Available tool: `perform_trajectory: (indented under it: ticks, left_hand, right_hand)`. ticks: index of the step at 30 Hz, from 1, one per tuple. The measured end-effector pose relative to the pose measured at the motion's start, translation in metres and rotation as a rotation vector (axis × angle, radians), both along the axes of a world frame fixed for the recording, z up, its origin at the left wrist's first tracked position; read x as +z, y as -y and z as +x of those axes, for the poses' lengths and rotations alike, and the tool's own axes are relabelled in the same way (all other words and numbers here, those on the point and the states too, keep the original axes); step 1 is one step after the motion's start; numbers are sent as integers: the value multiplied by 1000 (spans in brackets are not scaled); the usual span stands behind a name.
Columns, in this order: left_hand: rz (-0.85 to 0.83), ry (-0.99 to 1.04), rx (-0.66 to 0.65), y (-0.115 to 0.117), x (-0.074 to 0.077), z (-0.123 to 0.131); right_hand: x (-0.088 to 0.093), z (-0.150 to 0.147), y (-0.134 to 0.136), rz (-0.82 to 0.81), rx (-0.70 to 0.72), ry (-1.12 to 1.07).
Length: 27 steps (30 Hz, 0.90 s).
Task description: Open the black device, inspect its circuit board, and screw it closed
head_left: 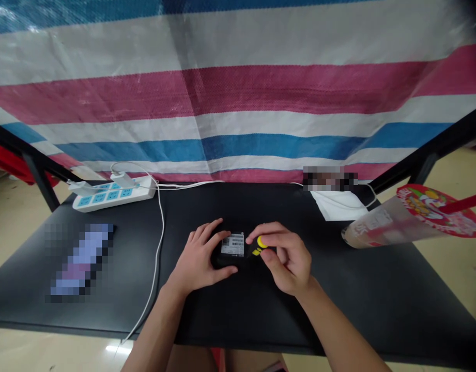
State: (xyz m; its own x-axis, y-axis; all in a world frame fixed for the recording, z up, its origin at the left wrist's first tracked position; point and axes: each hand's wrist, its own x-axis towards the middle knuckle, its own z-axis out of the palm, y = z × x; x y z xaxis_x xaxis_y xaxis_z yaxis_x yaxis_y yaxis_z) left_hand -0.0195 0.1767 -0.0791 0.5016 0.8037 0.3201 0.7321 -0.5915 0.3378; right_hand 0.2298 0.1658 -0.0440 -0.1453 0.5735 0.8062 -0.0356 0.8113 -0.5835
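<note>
On the black table lies a small dark object with a white printed label [233, 244]. My left hand [202, 254] rests around its left side, with the fingers spread and the thumb along the near edge. Just right of the label, my right hand [286, 253] pinches a small black and yellow item [262, 242] between thumb and fingers. The item's full shape is partly hidden by the fingers and blends into the dark table.
A white power strip [116, 194] with plugs stands at the back left, its cable [160, 243] running to the front edge. A blurred phone-like object [82, 260] lies left. White tissue [338, 205] and a tilted drink cup [393, 222] are on the right. Striped sheeting [238, 93] hangs behind.
</note>
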Motion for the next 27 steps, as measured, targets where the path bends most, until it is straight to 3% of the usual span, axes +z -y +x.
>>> perform_trajectory:
  ticks: [3,7,11,16,19,24,27]
  left_hand:
    - [4,-5,-1,0,1,0]
    - [2,-10,1,0,1,1]
    - [5,-9,5,0,0,1]
    - [2,-7,-2,-1,-1,0]
    - [2,-1,-4,-1,-1,0]
    - [9,-8,0,-1,-2,0]
    - [13,-9,4,-2,-3,0]
  right_hand:
    - [0,0,1,27,-29,11]
    - [5,-1,2,-6,38,38]
    - [6,-3,2,25,-35,14]
    - [7,-6,4,3,41,55]
    - [8,-8,4,20,-22,8]
    - [9,-7,5,-84,65,5]
    - [10,-6,5,-82,22,-5]
